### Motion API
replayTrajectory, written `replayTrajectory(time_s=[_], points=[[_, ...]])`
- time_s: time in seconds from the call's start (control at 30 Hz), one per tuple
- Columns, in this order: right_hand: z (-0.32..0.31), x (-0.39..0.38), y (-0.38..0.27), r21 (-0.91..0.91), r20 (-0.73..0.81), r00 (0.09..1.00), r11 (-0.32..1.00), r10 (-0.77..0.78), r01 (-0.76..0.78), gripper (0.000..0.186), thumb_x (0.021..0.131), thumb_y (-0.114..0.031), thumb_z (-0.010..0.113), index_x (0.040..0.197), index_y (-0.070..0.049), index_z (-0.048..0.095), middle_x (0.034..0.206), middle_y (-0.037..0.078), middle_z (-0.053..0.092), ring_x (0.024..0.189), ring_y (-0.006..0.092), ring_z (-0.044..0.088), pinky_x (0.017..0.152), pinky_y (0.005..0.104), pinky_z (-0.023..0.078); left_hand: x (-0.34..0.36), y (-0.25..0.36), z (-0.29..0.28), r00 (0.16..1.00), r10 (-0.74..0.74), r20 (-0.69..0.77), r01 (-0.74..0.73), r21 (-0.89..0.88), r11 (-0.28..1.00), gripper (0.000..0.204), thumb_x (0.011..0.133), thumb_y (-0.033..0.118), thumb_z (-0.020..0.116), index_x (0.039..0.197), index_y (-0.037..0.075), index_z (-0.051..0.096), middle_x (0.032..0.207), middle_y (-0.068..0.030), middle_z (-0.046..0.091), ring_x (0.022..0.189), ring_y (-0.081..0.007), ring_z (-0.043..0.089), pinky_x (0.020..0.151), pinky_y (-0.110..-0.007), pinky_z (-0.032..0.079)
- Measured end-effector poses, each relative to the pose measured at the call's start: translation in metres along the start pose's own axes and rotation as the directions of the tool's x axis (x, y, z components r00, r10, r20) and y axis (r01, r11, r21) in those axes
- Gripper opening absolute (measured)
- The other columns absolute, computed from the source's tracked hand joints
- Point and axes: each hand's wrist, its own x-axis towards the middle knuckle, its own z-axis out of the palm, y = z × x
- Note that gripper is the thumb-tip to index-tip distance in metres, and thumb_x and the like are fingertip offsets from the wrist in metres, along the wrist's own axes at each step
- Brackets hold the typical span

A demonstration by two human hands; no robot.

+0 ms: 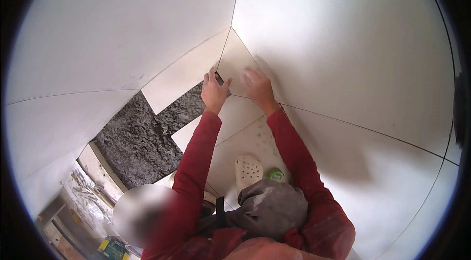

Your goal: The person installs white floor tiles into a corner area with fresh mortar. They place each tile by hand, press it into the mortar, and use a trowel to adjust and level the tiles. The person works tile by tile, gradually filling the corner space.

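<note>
Head view: the left hand (215, 94) is reaching to the left edge of a pale corner floor tile (236, 56), thumb and fingers standing apart around a small dark gap; no object is showing in its grasp. The right hand (261, 92) is hovering over or resting on the same tile near the right wall (343, 39); its fingers are blurring and partly curling, so contact and grip cannot be told. The corner tile is lying where the two walls are meeting, between the right wall and a long tile (174, 74) that is running along the left wall (122, 29). Rough dark mortar (137, 137) is showing left of the left forearm. Another pale tile (237, 116) is lying just below the hands. A pale perforated clog (248, 169) is standing nearer the body, a green round object (276, 175) sitting just beside it.
</note>
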Motion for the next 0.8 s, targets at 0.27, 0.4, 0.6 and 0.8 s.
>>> replayTrajectory(time_s=[0.27,0.4,0.6,0.8], points=[[-0.037,-0.137,0.008,-0.215,0.093,0.983,0.967,0.159,-0.136,0.021,0.086,-0.008,0.069,0.107,-0.003,0.068,0.099,0.014,0.067,0.096,0.0349,0.063,0.084,0.0449,0.053,-0.005,0.007,0.006,1.000,0.009,0.027,-0.010,0.058,0.998,0.078,0.078,0.041,0.084,0.142,0.015,0.047,0.115,-0.0127,0.057,0.109,-0.0363,0.061,0.082,-0.050,0.053],[-0.045,-0.146,0.016,-0.326,-0.030,0.946,0.892,0.322,-0.314,0.019,0.093,-0.014,0.065,0.108,-0.002,0.069,0.100,0.017,0.068,0.093,0.0368,0.065,0.081,0.0455,0.054,-0.006,0.010,0.006,1.000,0.023,0.007,-0.023,0.074,0.997,0.074,0.079,0.039,0.083,0.140,0.017,0.048,0.114,-0.0122,0.057,0.107,-0.0361,0.061,0.082,-0.050,0.053],[-0.051,-0.143,0.034,-0.353,-0.088,0.923,0.854,0.375,-0.381,0.023,0.098,-0.018,0.061,0.111,-0.001,0.069,0.102,0.019,0.069,0.091,0.0397,0.067,0.079,0.0477,0.055,-0.005,0.003,0.010,0.999,0.049,-0.003,-0.049,0.070,0.996,0.073,0.080,0.040,0.083,0.140,0.016,0.049,0.115,-0.0119,0.057,0.109,-0.0357,0.060,0.083,-0.050,0.052],[-0.046,-0.139,0.031,-0.327,-0.096,0.913,0.854,0.397,-0.406,0.022,0.098,-0.019,0.062,0.110,-0.002,0.070,0.101,0.019,0.070,0.090,0.0389,0.068,0.078,0.0466,0.055,-0.004,-0.001,0.005,0.998,0.062,0.012,-0.062,-0.005,0.998,0.057,0.092,0.029,0.072,0.141,0.013,0.049,0.113,-0.0110,0.059,0.108,-0.0341,0.061,0.083,-0.048,0.053]])
